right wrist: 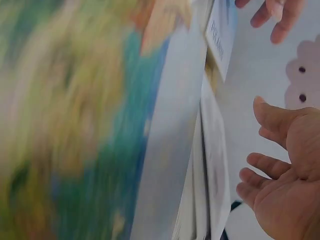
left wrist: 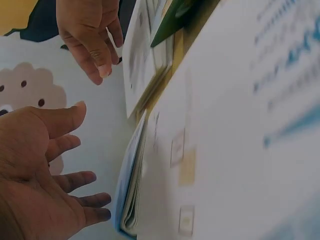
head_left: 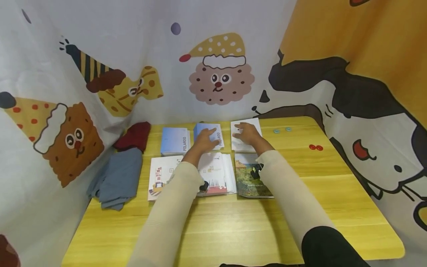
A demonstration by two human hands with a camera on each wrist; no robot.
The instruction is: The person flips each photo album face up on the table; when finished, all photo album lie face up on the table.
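Both my hands lie flat on card stacks near the far edge of the surface.

My left hand [head_left: 206, 139] rests with fingers straight on the blue Polaroid stack [head_left: 209, 135], and my right hand [head_left: 246, 134] lies open on the white stack [head_left: 246, 135] just beside it. A second blue stack [head_left: 175, 141] sits toward the far left corner by a red cloth [head_left: 135, 135] and grey cloth [head_left: 118, 178]; a landscape photo card [head_left: 252, 180] lies nearer me.
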